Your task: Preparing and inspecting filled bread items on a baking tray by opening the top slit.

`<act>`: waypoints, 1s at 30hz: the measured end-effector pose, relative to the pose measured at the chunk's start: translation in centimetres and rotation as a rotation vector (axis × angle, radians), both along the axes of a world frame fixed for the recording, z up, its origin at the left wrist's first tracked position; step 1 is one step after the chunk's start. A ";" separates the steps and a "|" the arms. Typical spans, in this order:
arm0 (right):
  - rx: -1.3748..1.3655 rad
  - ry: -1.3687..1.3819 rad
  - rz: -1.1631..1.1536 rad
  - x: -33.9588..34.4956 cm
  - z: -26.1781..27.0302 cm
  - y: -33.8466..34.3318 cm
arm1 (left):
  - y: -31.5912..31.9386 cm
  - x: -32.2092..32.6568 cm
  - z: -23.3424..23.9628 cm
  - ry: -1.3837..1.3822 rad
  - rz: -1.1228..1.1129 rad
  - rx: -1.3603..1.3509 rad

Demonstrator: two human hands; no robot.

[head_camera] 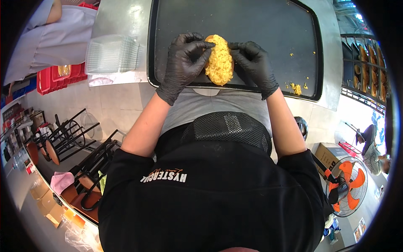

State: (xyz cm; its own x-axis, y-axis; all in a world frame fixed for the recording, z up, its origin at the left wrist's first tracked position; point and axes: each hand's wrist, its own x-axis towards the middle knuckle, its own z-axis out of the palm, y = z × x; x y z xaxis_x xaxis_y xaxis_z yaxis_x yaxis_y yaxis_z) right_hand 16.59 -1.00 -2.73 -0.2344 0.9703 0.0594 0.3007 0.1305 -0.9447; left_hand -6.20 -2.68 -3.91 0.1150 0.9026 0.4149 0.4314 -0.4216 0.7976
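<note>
An oval bread bun (208, 38) sits between my two hands, its top covered with a lumpy yellow topping (219, 61). My left hand (188, 61), in a black glove, pinches the bun's upper left edge between thumb and fingers. On the opposite side, my right hand (252, 61), gloved the same way, has its fingertips against the bun's right edge. Beneath lies a dark baking tray (267, 22) with a raised rim, and the bun's near end reaches close to that rim. Yellow crumbs (296, 88) are scattered in the tray's near right corner.
A stack of clear plastic containers (111, 54) stands left of the tray on the metal table (122, 15). Another person (63, 37) is at the far left, near red crates (47, 82). Right are a rack of loaded trays (365, 67) and an orange-bladed fan (346, 187).
</note>
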 end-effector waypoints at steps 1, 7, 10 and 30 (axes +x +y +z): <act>0.028 0.002 0.003 -0.1 -0.1 0.1 | 0.1 0.1 0.1 0.007 0.007 0.003; 0.133 -0.002 0.002 -0.3 0.3 0.2 | 0.5 0.3 -0.3 0.000 0.033 0.025; 0.157 -0.013 -0.010 0.1 0.7 -0.2 | 0.1 0.3 -0.5 -0.027 0.036 0.042; 0.479 -0.368 0.031 -0.9 0.2 -2.7 | -2.5 -1.3 -0.3 0.084 0.022 -0.035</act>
